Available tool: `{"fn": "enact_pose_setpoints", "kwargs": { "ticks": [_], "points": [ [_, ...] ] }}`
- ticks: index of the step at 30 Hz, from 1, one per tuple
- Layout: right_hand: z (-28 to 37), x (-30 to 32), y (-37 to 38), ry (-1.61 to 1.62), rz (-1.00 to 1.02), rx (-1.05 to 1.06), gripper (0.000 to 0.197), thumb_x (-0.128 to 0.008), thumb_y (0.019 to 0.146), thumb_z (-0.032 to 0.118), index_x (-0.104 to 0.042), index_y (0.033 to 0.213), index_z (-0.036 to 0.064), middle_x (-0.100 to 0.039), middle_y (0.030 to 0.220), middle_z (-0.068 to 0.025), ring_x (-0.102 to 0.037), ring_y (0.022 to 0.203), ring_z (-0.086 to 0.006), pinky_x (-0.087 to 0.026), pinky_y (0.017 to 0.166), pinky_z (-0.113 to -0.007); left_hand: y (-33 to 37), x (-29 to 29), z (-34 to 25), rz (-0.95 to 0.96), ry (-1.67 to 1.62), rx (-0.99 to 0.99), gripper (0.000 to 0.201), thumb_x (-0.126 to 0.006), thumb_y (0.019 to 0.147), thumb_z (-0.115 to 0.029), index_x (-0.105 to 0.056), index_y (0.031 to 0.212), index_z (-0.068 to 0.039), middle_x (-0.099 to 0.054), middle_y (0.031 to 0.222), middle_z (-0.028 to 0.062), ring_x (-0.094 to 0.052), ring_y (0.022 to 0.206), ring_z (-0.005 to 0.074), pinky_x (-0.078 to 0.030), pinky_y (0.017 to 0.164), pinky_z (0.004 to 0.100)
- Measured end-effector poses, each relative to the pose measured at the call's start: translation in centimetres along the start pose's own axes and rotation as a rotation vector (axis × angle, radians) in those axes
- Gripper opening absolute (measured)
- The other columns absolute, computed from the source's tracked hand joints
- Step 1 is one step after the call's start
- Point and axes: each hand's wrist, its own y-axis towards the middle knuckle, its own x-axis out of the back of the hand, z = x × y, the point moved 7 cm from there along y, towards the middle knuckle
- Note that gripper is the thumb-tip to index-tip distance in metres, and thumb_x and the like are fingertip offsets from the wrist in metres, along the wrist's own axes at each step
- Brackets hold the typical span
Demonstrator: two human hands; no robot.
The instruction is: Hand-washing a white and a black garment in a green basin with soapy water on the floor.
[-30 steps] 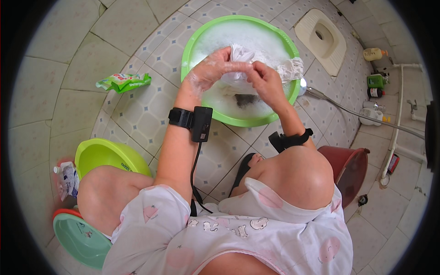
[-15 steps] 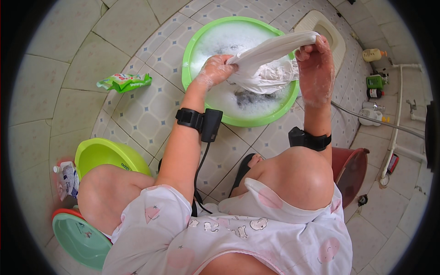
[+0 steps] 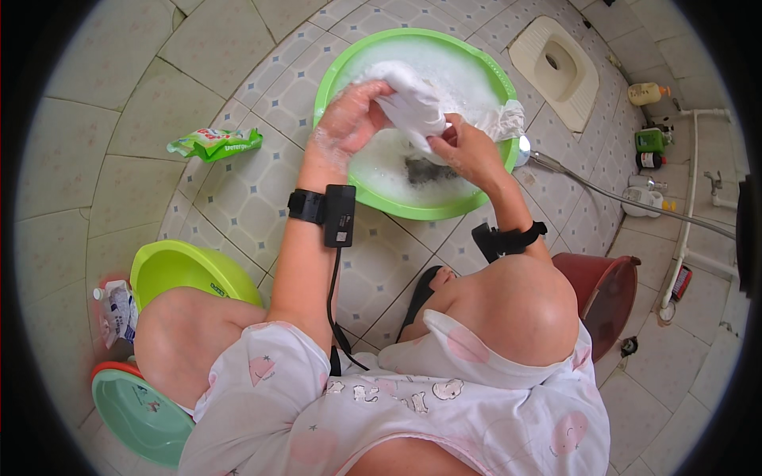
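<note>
A white wet cloth (image 3: 414,107) is bunched between my hands above a green basin (image 3: 421,213) of foamy water. My left hand (image 3: 353,119), wet with suds, has its fingers closed on the cloth's left end, palm partly showing. On the other side my right hand (image 3: 475,155) pinches the cloth's lower right edge between thumb and fingers. More white fabric (image 3: 508,120) hangs over the basin's right rim; whether it joins the held cloth I cannot tell. Dark fabric (image 3: 430,170) shows through the foam below.
A shower head (image 3: 524,151) with a hose lies right of the basin, near a squat toilet (image 3: 583,87). A green detergent bag (image 3: 216,144) lies left. Close to my knees stand a lime basin (image 3: 190,270), a teal basin (image 3: 135,420) and a red bucket (image 3: 607,297). Bottles (image 3: 649,141) line the right wall.
My right hand has come down and left from the raised end of the stretched cloth. My left hand has shifted slightly left. The cloth is now bunched, with fabric over the right rim.
</note>
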Motion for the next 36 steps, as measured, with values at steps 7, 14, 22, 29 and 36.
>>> {"fn": "enact_pose_setpoints", "kwargs": {
  "ticks": [7, 14, 22, 29, 36],
  "points": [
    [2.5, -0.9, -0.5, 0.293, -0.023, 0.114, 0.043, -0.064, 0.087, 0.036, -0.061, 0.112, 0.0002, -0.068, 0.085, -0.0111, -0.063, 0.076, -0.0199, -0.049, 0.074, -0.032, -0.4, -1.8, -3.9, 0.019, -0.302, -0.117, 0.029, -0.052, 0.094, -0.01, -0.058, 0.119, 0.003, -0.063, 0.119, 0.0126, -0.059, 0.113, 0.0248, -0.044, 0.103, 0.0406],
    [3.9, 6.9, -1.7, 0.919, -0.352, 0.316, 0.02, -0.056, 0.097, 0.021, -0.065, 0.1, 0.0039, -0.064, 0.08, -0.0011, -0.058, 0.073, -0.0093, -0.046, 0.073, -0.024, -0.1, 1.6, -3.0, -0.177, 0.012, -0.058, 0.027, -0.054, 0.095, -0.012, -0.059, 0.117, 0.003, -0.064, 0.117, 0.0113, -0.062, 0.108, 0.0219, -0.049, 0.097, 0.0366],
    [0.8, 14.7, -3.0, 1.33, -0.657, 0.404, 0.016, -0.058, 0.097, 0.02, -0.061, 0.101, 0.0052, -0.062, 0.08, -0.0026, -0.056, 0.071, -0.008, -0.048, 0.068, -0.024, 0.5, 2.9, -1.0, -0.084, -0.059, 0.023, 0.028, -0.059, 0.093, -0.013, -0.06, 0.117, 0.002, -0.066, 0.113, 0.009, -0.064, 0.102, 0.0194, -0.052, 0.092, 0.0347],
    [-2.1, 6.6, 0.6, 0.169, -0.515, 0.124, 0.036, -0.063, 0.088, 0.022, -0.055, 0.116, 0.0008, -0.069, 0.09, -0.0109, -0.064, 0.076, -0.0209, -0.05, 0.07, -0.033, 0.2, -0.8, 0.0, -0.079, 0.009, 0.055, 0.03, -0.061, 0.093, -0.016, -0.06, 0.118, 0.001, -0.064, 0.115, 0.0085, -0.064, 0.104, 0.0181, -0.051, 0.094, 0.0337],
    [2.3, -0.4, 0.8, -0.174, -0.01, 0.01, 0.033, -0.06, 0.09, 0.025, -0.059, 0.116, 0.005, -0.068, 0.095, -0.0112, -0.065, 0.084, -0.0213, -0.05, 0.072, -0.034, -0.8, -4.5, -2.1, 0.053, -0.032, 0.011, 0.036, -0.065, 0.091, -0.021, -0.058, 0.12, 0.001, -0.066, 0.11, 0.0079, -0.064, 0.101, 0.0167, -0.052, 0.09, 0.0318]
  ]
}}
